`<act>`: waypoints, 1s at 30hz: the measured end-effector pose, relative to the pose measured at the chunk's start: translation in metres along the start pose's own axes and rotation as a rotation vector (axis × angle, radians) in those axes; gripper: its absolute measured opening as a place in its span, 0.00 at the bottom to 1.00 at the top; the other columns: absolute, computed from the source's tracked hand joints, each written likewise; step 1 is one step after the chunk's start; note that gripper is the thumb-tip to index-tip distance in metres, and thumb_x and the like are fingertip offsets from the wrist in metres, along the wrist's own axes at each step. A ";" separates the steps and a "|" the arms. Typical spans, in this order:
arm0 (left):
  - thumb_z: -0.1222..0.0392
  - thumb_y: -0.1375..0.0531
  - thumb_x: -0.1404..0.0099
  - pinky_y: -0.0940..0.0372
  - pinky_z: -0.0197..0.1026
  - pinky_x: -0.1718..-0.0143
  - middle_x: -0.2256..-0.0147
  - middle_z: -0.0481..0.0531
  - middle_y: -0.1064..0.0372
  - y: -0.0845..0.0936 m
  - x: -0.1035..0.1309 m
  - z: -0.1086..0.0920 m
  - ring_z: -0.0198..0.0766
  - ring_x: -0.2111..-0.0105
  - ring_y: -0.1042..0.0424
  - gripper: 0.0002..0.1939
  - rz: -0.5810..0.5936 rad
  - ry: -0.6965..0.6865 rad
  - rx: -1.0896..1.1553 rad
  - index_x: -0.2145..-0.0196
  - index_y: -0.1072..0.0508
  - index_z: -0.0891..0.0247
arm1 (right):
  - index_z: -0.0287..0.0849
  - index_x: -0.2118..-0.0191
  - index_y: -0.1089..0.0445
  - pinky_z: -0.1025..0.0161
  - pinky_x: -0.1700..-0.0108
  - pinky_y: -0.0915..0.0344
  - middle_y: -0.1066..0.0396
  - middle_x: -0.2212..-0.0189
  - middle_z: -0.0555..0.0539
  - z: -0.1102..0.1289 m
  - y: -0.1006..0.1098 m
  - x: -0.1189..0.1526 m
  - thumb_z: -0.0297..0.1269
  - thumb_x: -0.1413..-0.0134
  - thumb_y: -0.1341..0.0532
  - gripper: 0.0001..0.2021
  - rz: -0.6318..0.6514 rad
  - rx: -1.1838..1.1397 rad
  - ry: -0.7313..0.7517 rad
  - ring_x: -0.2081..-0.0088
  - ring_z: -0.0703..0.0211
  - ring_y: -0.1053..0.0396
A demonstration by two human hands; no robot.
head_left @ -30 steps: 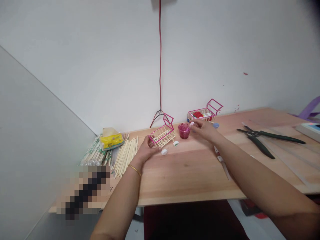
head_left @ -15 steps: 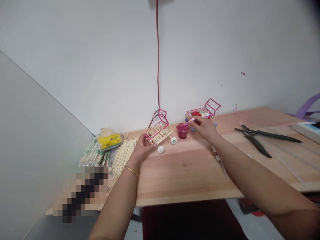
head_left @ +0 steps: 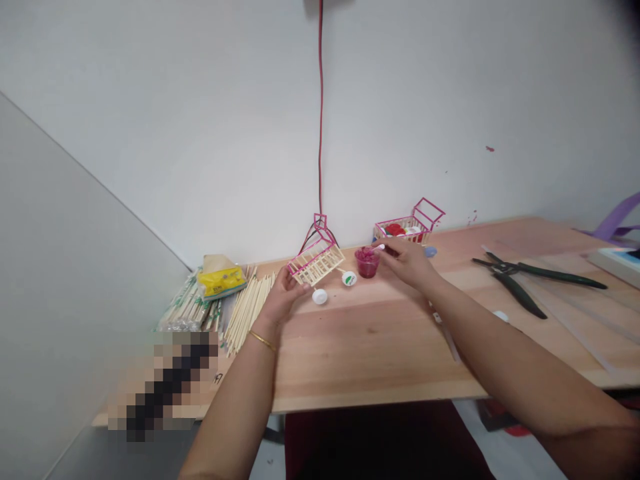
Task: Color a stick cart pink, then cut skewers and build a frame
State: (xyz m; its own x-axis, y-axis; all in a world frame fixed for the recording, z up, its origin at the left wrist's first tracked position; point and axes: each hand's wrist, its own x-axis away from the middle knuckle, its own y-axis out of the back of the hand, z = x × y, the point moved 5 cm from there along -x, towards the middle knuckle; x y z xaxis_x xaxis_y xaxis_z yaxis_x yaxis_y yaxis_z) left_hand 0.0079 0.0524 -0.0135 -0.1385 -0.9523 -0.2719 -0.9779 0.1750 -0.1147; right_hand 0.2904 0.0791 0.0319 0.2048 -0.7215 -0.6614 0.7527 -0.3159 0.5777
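A small cart of pale sticks (head_left: 318, 267) with pink upper edges, a pink handle frame and white round wheels is tilted in my left hand (head_left: 286, 293), which grips its left end. My right hand (head_left: 407, 260) pinches a small white stick-like tool (head_left: 379, 247), whose far end reaches into a clear cup of magenta paint (head_left: 367, 265). Behind my right hand stands a second cart (head_left: 404, 228) with pink edges, holding red and white items.
Loose sticks (head_left: 249, 310), wrapped chopsticks (head_left: 186, 310) and a yellow packet (head_left: 221, 281) lie on the left. Dark-handled pliers (head_left: 517, 270) and clear strips are on the right. A red and black cable (head_left: 321, 120) hangs down the wall.
The tool in my right hand has dipped lower, over the cup. The cart in my left hand has turned slightly, its handle now further left.
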 end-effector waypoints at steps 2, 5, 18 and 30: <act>0.59 0.31 0.51 0.41 0.50 0.45 0.47 0.57 0.35 -0.001 0.000 0.000 0.47 0.46 0.36 0.34 0.010 0.019 0.035 0.48 0.36 0.60 | 0.43 0.61 0.28 0.58 0.60 0.36 0.25 0.64 0.43 0.000 0.000 0.000 0.41 0.42 0.45 0.11 0.003 0.005 0.007 0.63 0.53 0.30; 0.57 0.31 0.50 0.41 0.50 0.45 0.48 0.58 0.34 -0.002 0.001 -0.001 0.48 0.46 0.35 0.33 0.027 0.034 0.061 0.48 0.36 0.61 | 0.43 0.60 0.28 0.58 0.59 0.36 0.25 0.62 0.43 0.002 0.001 0.001 0.41 0.41 0.46 0.12 0.011 0.032 0.025 0.62 0.53 0.29; 0.55 0.32 0.50 0.37 0.48 0.51 0.51 0.58 0.30 0.000 0.006 -0.010 0.51 0.48 0.33 0.30 0.054 0.099 0.070 0.50 0.33 0.63 | 0.43 0.61 0.27 0.59 0.63 0.36 0.25 0.65 0.44 0.004 0.004 0.002 0.43 0.42 0.45 0.13 -0.019 0.031 0.018 0.66 0.54 0.30; 0.52 0.34 0.49 0.36 0.40 0.63 0.62 0.54 0.26 -0.003 0.011 -0.017 0.43 0.63 0.28 0.24 0.158 0.105 0.074 0.55 0.28 0.64 | 0.44 0.61 0.27 0.60 0.64 0.37 0.25 0.65 0.45 0.002 0.003 0.002 0.43 0.42 0.45 0.12 -0.005 0.029 0.028 0.66 0.55 0.30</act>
State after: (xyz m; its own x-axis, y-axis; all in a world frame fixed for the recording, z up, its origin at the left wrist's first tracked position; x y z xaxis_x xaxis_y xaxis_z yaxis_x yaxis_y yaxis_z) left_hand 0.0062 0.0370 0.0003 -0.3086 -0.9316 -0.1918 -0.9290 0.3385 -0.1497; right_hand 0.2920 0.0756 0.0330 0.2184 -0.7027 -0.6771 0.7353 -0.3377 0.5876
